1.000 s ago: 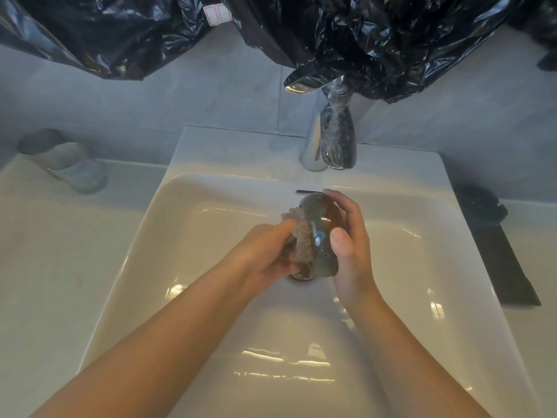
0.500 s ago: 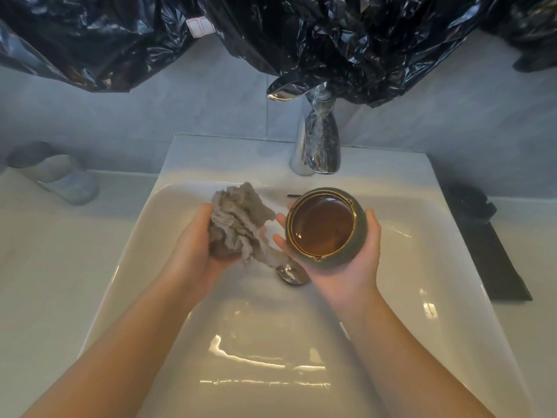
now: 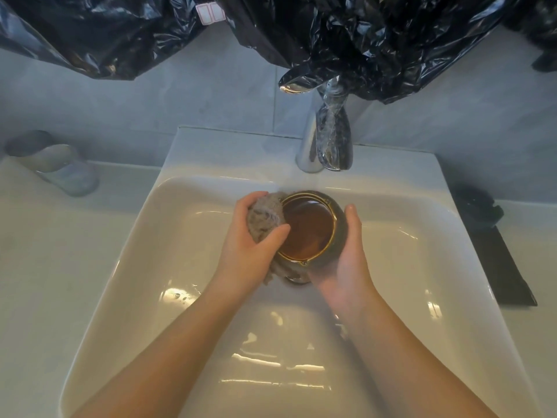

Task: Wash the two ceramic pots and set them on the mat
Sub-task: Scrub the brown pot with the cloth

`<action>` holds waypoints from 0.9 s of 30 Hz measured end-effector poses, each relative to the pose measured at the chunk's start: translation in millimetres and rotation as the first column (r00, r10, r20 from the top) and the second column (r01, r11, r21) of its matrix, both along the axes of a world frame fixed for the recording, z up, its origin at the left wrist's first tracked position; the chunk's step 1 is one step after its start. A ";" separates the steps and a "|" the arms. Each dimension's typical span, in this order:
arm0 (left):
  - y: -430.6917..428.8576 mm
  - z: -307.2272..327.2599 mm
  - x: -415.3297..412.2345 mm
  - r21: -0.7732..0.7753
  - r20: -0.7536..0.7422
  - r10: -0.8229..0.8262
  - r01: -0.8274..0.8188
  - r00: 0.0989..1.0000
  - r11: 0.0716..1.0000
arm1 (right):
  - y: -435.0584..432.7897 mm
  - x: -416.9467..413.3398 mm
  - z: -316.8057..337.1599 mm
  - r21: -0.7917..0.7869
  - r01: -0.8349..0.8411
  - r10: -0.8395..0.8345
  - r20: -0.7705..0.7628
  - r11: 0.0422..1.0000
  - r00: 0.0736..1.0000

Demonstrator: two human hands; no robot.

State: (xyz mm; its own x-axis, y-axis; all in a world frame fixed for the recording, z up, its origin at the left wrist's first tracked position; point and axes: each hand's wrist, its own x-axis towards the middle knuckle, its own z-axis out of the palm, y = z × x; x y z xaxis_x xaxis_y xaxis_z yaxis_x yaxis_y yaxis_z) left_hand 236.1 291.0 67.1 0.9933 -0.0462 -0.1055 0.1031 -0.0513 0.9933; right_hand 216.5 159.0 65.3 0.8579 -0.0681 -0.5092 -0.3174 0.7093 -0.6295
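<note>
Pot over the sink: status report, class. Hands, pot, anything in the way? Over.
Left hand grips cloth against rim of pot. Right hand cradles pot, mouth up, over sink. Tap behind, not touching.

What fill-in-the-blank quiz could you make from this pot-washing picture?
1. The right hand holds the ceramic pot with its opening facing ____.
2. The left hand grips a grey cloth against the pot's ____-coloured rim.
3. Both hands work over the white ____.
Missing words: up; gold; sink.
</note>
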 end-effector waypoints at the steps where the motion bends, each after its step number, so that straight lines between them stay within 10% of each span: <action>1: 0.0 -0.3 0.1 0.002 -0.007 0.053 -0.053 0.999 0.999 | -0.9 0.4 0.8 -0.082 -0.023 0.024 0.003 0.996 1.000; 9: 9.1 1.9 -2.3 0.061 0.007 0.172 -0.172 0.985 0.983 | 7.9 -7.1 2.0 -0.755 0.089 0.152 0.243 0.649 0.958; 27: 33.6 14.6 9.1 0.144 -0.175 -0.320 0.345 0.931 0.927 | -5.7 -9.7 15.2 -0.774 -0.301 0.506 0.029 0.557 0.862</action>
State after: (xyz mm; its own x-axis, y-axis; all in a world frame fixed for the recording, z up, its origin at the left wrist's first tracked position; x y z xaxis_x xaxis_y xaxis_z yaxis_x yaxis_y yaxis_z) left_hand 245.3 324.6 81.7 0.8968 -0.3398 -0.2832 0.1936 -0.2742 0.9420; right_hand 206.8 153.3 80.6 0.9678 0.0613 -0.2441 -0.2298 -0.1800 -0.9564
